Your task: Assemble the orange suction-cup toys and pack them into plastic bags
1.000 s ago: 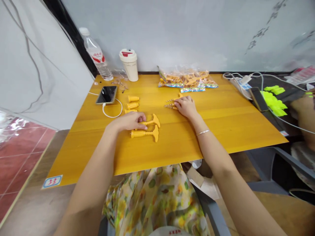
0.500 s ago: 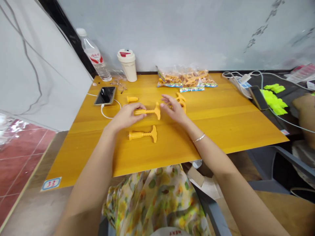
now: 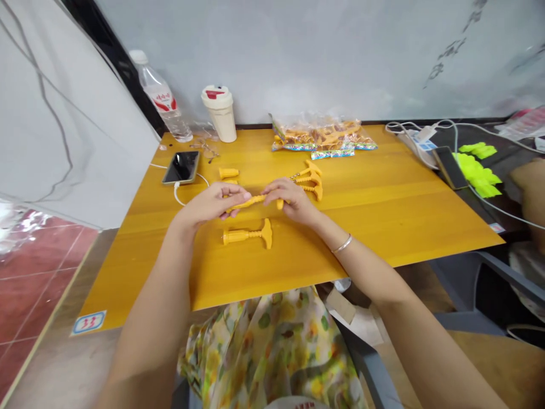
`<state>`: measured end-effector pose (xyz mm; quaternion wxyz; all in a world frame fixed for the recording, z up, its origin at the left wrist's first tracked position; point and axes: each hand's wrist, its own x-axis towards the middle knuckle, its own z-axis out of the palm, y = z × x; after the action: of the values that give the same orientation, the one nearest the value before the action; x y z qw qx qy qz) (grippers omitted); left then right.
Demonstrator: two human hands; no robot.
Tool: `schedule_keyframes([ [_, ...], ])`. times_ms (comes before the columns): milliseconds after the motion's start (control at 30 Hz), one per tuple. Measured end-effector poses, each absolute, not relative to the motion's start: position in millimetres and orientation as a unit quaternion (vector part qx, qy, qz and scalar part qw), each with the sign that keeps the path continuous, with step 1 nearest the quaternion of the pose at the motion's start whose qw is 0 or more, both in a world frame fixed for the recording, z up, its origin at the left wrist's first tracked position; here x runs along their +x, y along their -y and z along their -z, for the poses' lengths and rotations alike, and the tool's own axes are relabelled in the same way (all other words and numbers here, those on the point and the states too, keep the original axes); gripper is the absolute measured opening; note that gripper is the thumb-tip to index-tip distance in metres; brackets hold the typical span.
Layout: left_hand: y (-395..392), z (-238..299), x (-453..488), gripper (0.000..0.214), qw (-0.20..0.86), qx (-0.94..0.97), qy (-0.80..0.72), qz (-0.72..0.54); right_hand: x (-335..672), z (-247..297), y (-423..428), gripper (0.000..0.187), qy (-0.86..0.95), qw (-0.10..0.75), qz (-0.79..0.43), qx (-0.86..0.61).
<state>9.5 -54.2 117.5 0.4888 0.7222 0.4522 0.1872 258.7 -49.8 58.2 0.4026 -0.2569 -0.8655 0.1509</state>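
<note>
Yellow plastic T-piece [image 3: 253, 200] spans the gap between both hands and seems raised just above the tabletop, roughly level, in front of the person. The left hand [image 3: 208, 203] closes snugly around its ribbed end, with the fingers curled over the shaft. The right hand [image 3: 289, 199] grips narrowly at the crossbar end, its fingers folded over the top, so most of the crossbar is hidden. A thin metal bracelet [image 3: 343, 244] circles the right wrist.

Just below the hands, a second T-piece [image 3: 247, 234] lies flat on the wooden table [image 3: 323, 255]. Beyond the right hand, a small heap of yellow pieces with metal screws [image 3: 309, 180] sits close to the fingers. Beyond the left hand are two small yellow caps [image 3: 229, 173], the nearer one partly hidden behind the fingers.

Farther back stand a clear bag of yellow parts [image 3: 321, 136], a cream cup [image 3: 219, 113] and a water bottle [image 3: 159, 94]. A phone [image 3: 181, 167] lies at the left on a white cable [image 3: 175, 193]. Off the right edge of the table, neon green pieces [image 3: 474, 170] lie beside a second phone [image 3: 449, 167].
</note>
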Motion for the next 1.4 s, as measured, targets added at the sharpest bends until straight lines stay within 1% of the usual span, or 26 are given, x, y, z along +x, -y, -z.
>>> schedule_keyframes([
  [33,54,-119,7,0.043,0.514,0.714,-0.442,-0.176,258,-60,52,0.027,0.881,0.387,-0.096,-0.255],
  [100,54,-121,3,0.046,0.561,0.696,-0.422,-0.151,255,-62,56,0.022,0.899,0.352,-0.012,-0.262],
  [133,53,-122,1,0.047,0.581,0.686,-0.416,-0.139,254,-63,58,0.02,0.903,0.34,0.014,-0.263],
  [200,51,-121,-3,0.046,0.608,0.669,-0.412,-0.118,251,-64,61,0.02,0.906,0.334,0.031,-0.257],
  [267,49,-120,-6,0.048,0.62,0.66,-0.412,-0.102,250,-69,65,0.023,0.909,0.333,0.005,-0.25],
  [333,48,-118,-9,0.052,0.621,0.663,-0.409,-0.088,248,-76,71,0.023,0.908,0.321,-0.05,-0.264],
  [433,47,-116,-11,0.056,0.618,0.672,-0.4,-0.077,245,-88,81,0.02,0.901,0.269,-0.129,-0.314],
  [533,47,-114,-9,0.057,0.624,0.673,-0.39,-0.076,244,-96,88,0.019,0.909,0.203,-0.147,-0.333],
  [600,47,-113,-7,0.057,0.626,0.671,-0.387,-0.086,245,-97,88,0.019,0.912,0.188,-0.137,-0.338],
  [667,46,-112,-7,0.056,0.625,0.665,-0.391,-0.122,250,-96,84,0.019,0.902,0.213,-0.122,-0.355],
  [733,44,-112,-7,0.056,0.621,0.643,-0.404,-0.191,256,-93,78,0.022,0.872,0.273,-0.105,-0.391],
  [833,43,-110,-5,0.052,0.601,0.607,-0.431,-0.29,261,-87,68,0.037,0.804,0.382,-0.105,-0.444],
  [900,44,-109,0,0.049,0.583,0.604,-0.444,-0.312,260,-81,63,0.048,0.768,0.426,-0.156,-0.452],
  [933,45,-108,3,0.048,0.578,0.61,-0.446,-0.308,258,-78,62,0.053,0.761,0.429,-0.198,-0.444],
  [1000,46,-107,8,0.047,0.574,0.625,-0.447,-0.284,255,-73,60,0.059,0.762,0.408,-0.283,-0.416],
  [1067,45,-107,10,0.043,0.575,0.629,-0.453,-0.262,254,-70,59,0.058,0.786,0.379,-0.307,-0.379],
  [1100,45,-107,9,0.041,0.576,0.623,-0.462,-0.258,254,-69,59,0.055,0.807,0.37,-0.287,-0.36],
  [1200,40,-108,-1,0.037,0.581,0.584,-0.497,-0.273,260,-73,57,0.044,0.867,0.339,-0.158,-0.328],
  [1267,36,-108,-9,0.036,0.565,0.57,-0.506,-0.316,268,-77,53,0.041,0.873,0.319,-0.095,-0.356],
  [1333,33,-107,-15,0.035,0.513,0.586,-0.496,-0.384,277,-80,49,0.038,0.845,0.324,-0.067,-0.419],
  [1400,31,-105,-19,0.038,0.434,0.624,-0.485,-0.431,286,-81,45,0.04,0.8,0.352,-0.062,-0.482],
])
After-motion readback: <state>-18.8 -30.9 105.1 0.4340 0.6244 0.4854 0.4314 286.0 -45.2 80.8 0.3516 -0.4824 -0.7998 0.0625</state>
